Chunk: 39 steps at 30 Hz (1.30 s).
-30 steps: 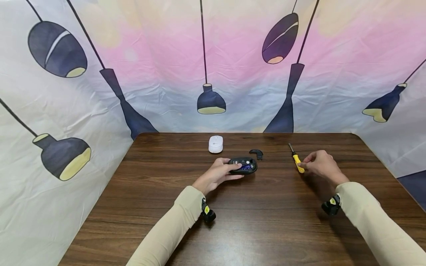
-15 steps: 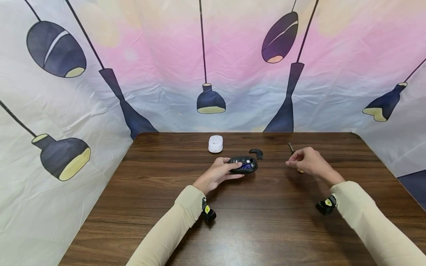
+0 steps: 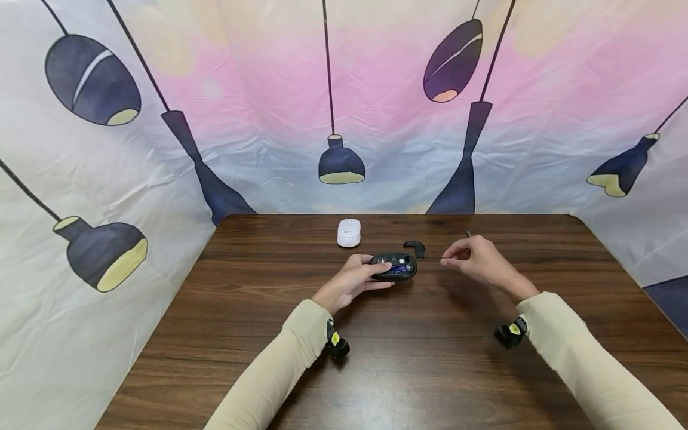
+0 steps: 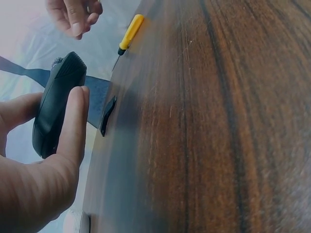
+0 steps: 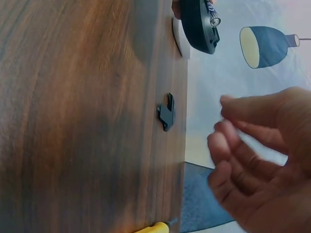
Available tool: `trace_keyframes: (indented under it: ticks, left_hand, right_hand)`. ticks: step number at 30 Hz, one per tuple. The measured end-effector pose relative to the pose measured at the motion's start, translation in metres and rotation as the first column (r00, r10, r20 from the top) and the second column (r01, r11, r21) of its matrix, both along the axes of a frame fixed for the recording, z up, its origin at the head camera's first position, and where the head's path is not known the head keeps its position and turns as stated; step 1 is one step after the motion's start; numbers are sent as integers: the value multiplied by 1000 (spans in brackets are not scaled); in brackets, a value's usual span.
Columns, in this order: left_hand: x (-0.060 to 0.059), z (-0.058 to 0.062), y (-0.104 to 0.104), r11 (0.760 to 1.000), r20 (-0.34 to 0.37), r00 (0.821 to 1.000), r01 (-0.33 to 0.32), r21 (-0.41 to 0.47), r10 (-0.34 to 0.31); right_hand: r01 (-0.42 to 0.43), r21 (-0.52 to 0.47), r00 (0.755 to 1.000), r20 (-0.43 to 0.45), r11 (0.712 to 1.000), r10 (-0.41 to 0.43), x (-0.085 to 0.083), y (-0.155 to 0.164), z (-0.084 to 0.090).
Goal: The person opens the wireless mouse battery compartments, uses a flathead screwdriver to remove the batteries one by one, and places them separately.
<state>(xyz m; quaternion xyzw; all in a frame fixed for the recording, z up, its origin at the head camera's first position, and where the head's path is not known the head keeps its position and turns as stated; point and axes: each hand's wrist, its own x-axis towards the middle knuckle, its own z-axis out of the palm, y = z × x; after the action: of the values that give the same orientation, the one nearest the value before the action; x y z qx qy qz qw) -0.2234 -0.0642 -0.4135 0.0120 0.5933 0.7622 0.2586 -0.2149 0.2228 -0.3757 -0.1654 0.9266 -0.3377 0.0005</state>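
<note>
My left hand (image 3: 352,278) grips a black computer mouse (image 3: 409,269) with its underside up, thumb on top and fingers beneath. A blue battery (image 3: 399,270) shows in its open compartment. On the table beyond lies a black battery cover (image 3: 415,246), also seen in the right wrist view. To the right, my right hand (image 3: 480,260) hovers above the table with fingers loosely curled. No object shows between its thumb and fingers in the right wrist view. A yellow-handled screwdriver (image 4: 130,34) lies on the table, mostly hidden behind that hand in the head view.
A white mouse (image 3: 349,233) stands near the far edge of the brown wooden table (image 3: 269,251). Behind the table hangs a cloth backdrop (image 3: 269,161) printed with lamps.
My right hand has moved left, away from the screwdriver handle and toward the black mouse. The screwdriver stays on the table. My left hand keeps holding the mouse in nearly the same place.
</note>
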Motion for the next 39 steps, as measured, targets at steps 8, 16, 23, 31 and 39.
trace_keyframes:
  ticks: [8, 16, 23, 31, 39]
  left_hand:
    - [1, 1, 2, 1000, 11, 1000, -2, -5, 2]
    - [1, 2, 4, 1000, 16, 1000, -3, 3, 3]
    - [0, 1, 5, 1000, 28, 1000, -2, -3, 2]
    - [1, 4, 6, 1000, 26, 1000, 4, -17, -4]
    - [2, 6, 6, 999, 12, 1000, 15, -38, -15]
  right_hand:
    - [-99, -75, 990, -106, 992, 91, -2, -13, -9]
    - [-168, -172, 979, -142, 971, 144, -3, -26, -15]
    - [-187, -210, 977, -144, 960, 159, -2, -35, -19]
    - [-170, -217, 984, -96, 961, 152, -1, -41, -22]
    - [-202, -260, 977, -128, 944, 173, -3, -43, -30]
